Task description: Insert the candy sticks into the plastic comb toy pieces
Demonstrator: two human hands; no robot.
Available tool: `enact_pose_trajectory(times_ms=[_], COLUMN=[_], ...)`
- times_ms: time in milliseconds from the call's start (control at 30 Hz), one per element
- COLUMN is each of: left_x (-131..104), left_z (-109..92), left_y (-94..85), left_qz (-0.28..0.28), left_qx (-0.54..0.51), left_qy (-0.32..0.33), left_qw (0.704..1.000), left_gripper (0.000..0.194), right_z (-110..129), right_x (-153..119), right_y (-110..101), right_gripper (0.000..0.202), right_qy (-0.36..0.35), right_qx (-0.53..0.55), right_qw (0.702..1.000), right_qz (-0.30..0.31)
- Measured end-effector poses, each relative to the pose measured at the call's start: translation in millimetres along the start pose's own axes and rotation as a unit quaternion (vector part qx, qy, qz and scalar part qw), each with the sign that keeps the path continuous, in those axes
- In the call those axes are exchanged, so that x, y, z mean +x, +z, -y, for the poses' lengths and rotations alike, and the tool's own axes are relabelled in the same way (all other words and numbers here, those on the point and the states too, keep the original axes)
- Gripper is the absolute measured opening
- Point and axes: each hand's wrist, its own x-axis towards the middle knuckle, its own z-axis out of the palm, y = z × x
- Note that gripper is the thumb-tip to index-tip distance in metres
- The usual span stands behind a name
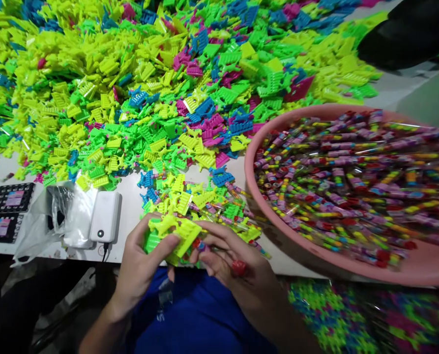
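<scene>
My left hand (140, 268) is closed around a few flat plastic toy pieces (186, 235), yellow on top with green beneath, its thumb pressed on them. Close against their right edge, my right hand (237, 260) has its fingers curled around a slim candy tube (202, 245). A red knob-like end (239, 267) shows at that hand's palm; whether it belongs to the same tube I cannot tell. Just beyond both hands lies a small heap of yellow, green and blue pieces (182, 201) mixed with candy tubes (237, 191).
A large pile of neon plastic pieces (94, 73) covers the table's far side. At right stands a pink basin (251, 172) full of candy tubes. A white power bank (104, 216) with a cable, a clear plastic bag (44, 216) and black patterned packs (11, 211) lie left.
</scene>
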Motion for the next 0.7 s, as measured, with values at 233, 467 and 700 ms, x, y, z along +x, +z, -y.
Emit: enact_pose_trajectory(times_ms=[233,467,700], left_x=[-8,-14,-6], left_z=[-8,-10,-4], left_y=[8.3,18.3,3.4], left_qz=[0.015,-0.047,-0.003], left_qx=[0.033,0.009,0.072], left_qy=[-0.035,-0.029,-0.033], left_qw=[0.999,0.998,0.997], left_gripper=[0.055,0.054,0.053], right_z=[-6,8,1], right_x=[1,11,11], right_y=[0,6,5], right_gripper=[0.03,0.035,0.031], right_qy=[-0.024,-0.029,-0.049], right_qx=[0.046,0.089,0.057], right_qw=[0.998,0.996,0.997], right_qz=[0.026,-0.011,-0.033])
